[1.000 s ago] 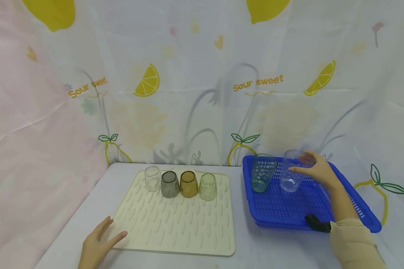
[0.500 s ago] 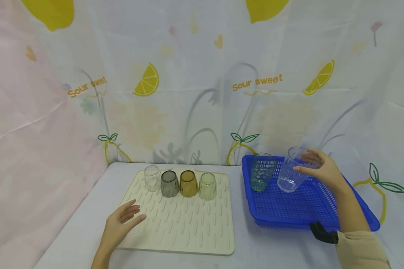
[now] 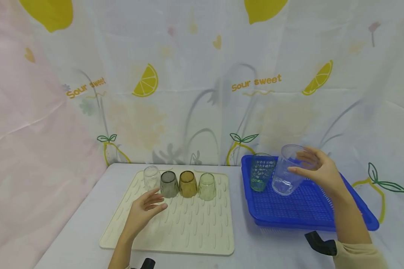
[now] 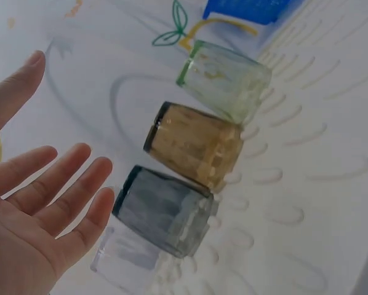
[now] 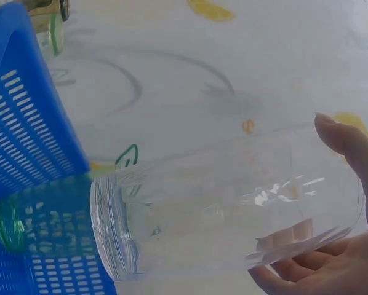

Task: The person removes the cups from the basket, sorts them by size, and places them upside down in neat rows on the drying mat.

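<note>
My right hand (image 3: 318, 168) grips a tall clear drinking glass (image 5: 233, 215) near its rim, thumb on one side and fingers on the other. The glass tilts over the blue basket (image 3: 286, 216), its base close to a green-tinted glass (image 3: 260, 175) that leans at the basket's back left. My left hand (image 3: 143, 211) hovers above the cream drying mat (image 3: 188, 235) with fingers spread loosely, holding nothing. Beyond it stand a clear tumbler (image 3: 151, 177), a grey tumbler (image 4: 165, 209), an amber tumbler (image 4: 193, 144) and a pale green tumbler (image 4: 224, 83) in a row.
The mat and the basket lie side by side on a white-covered table (image 3: 74, 231), a strip of cloth between them. A lemon-print curtain (image 3: 195, 112) hangs right behind the table. Black camera mounts (image 3: 321, 244) sit at both wrists.
My left hand has moved right and forward over the mat toward the tumblers. The right hand has lifted and tilted the clear glass, shifting it slightly left toward the green-tinted one.
</note>
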### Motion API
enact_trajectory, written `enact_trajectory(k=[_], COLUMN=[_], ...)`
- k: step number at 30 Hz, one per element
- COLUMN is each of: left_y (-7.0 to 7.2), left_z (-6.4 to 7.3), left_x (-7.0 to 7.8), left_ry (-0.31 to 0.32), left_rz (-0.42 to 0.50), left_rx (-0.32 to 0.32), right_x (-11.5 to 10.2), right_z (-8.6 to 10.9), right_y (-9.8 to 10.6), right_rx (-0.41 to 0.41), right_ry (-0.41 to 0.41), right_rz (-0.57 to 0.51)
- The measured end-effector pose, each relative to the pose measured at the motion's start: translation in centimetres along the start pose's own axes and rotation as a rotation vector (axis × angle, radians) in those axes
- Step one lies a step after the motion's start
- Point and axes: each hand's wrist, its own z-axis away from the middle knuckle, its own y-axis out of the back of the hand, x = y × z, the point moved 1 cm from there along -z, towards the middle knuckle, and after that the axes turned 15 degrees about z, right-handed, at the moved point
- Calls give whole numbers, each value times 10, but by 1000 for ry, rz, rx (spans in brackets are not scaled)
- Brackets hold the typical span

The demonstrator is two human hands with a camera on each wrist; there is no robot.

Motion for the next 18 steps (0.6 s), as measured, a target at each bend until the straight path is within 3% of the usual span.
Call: enact_trajectory(k=[11, 18], left_y=[-42, -72], left_z=[-17, -29], left_x=[15, 28], left_ry=[-56, -97], left_rz=[119, 148], left_rx=[-150, -243], right_x=[-30, -47], right_z=[8, 12], right_y=[-30, -56], right_rx=[25, -17], right_ry=[69, 196], right_rz=[-178, -387])
